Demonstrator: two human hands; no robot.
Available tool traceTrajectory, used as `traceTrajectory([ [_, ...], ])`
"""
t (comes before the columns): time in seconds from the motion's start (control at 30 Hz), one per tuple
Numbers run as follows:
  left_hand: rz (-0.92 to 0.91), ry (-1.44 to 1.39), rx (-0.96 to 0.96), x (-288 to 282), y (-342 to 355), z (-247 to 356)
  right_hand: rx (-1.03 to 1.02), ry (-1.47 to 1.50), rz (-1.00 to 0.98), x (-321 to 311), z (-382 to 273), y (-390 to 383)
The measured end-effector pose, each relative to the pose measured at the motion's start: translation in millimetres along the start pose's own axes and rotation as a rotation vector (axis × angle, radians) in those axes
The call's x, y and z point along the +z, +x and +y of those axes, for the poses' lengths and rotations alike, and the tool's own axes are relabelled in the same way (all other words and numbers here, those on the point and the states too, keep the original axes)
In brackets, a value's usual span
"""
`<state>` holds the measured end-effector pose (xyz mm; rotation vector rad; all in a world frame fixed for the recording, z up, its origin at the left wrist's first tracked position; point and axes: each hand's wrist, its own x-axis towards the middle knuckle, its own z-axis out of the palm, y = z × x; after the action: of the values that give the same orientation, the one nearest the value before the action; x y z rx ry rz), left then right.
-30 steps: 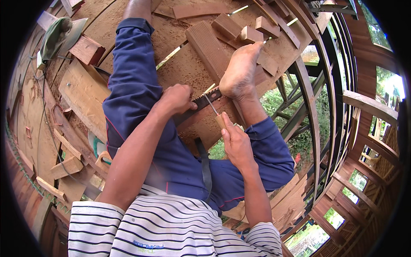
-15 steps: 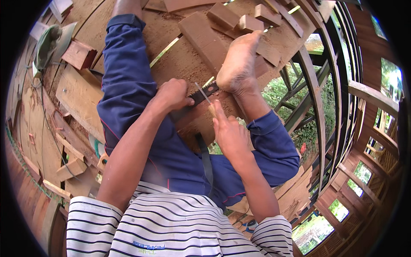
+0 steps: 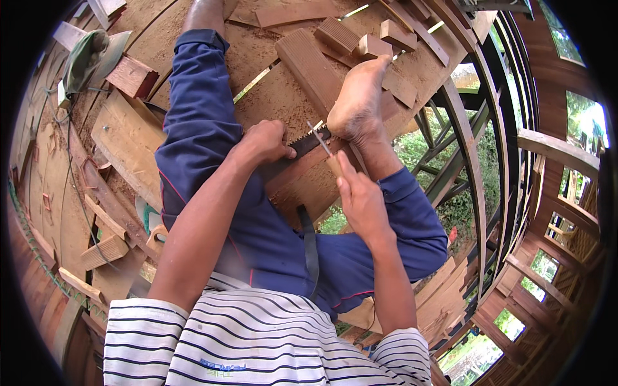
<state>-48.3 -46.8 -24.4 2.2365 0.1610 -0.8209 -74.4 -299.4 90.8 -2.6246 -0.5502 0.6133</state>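
A dark toothed saw blade (image 3: 310, 142) lies across a reddish wooden board (image 3: 302, 168), teeth facing away from me. My left hand (image 3: 265, 141) is closed on the blade, thumb pressed along it. In my right hand (image 3: 364, 196) is a slim metal file (image 3: 317, 137), gripped by its pale wooden handle (image 3: 335, 165). The file crosses the toothed edge at a slant, near the blade's right end. Beside that end rests the heel of my bare right foot (image 3: 359, 103). Whether the file touches a tooth I cannot make out.
Thick wooden blocks (image 3: 338, 36) and a long plank (image 3: 309, 67) lie beyond the blade on sawdust-covered boards. At left are a green cap (image 3: 87, 61) and a dark cord (image 3: 72, 167). The platform's right side drops away beside dark metal beams (image 3: 444, 151).
My right hand has drawn back slightly toward me and to the right with the file. My left hand still holds the blade. The whole view has shifted a little.
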Motion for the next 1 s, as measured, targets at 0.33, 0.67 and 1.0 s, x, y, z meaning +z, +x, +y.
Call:
traceTrajectory([
  [0.33, -0.101, -0.003, -0.076, -15, -5, 14, 0.098, -0.048, -0.119, 11, -1, -6],
  [0.67, -0.022, 0.061, 0.023, -5, -6, 10, 0.123, -0.253, -0.169, 3, -16, -3],
  [1.0, 0.036, 0.058, 0.015, -5, 1, 4, -0.106, 0.059, 0.153, 14, -30, 60],
])
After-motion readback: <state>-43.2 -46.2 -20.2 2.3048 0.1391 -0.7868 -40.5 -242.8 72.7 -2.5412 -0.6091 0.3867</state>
